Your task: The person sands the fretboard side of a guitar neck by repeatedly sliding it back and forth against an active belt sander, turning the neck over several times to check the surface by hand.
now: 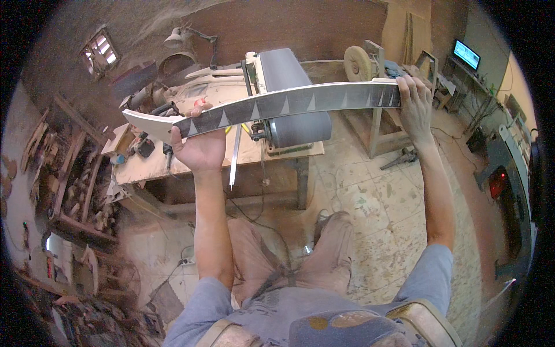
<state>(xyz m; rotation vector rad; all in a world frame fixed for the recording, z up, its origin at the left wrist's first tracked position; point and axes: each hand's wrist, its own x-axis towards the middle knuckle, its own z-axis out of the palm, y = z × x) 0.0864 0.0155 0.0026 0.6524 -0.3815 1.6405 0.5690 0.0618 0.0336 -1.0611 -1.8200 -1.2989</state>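
Observation:
I hold up a long, gently curved piece (268,105) in front of me, pale along its top and left end, with a dark face marked by a row of light triangles. My left hand (199,147) is closed on it near the left end. My right hand (415,107) grips its right end from above with fingers bent over the edge. Behind it is a belt sander, its grey belt (282,66) rising above the piece and its lower roller (299,130) showing below.
The workbench (173,165) carries power tools (141,144) at the left. A disc-shaped wheel (358,63) on a wooden stand is at the back right. A lit monitor (466,55) sits farther right. Wood offcuts (69,173) fill shelving at the left; cables lie across the floor.

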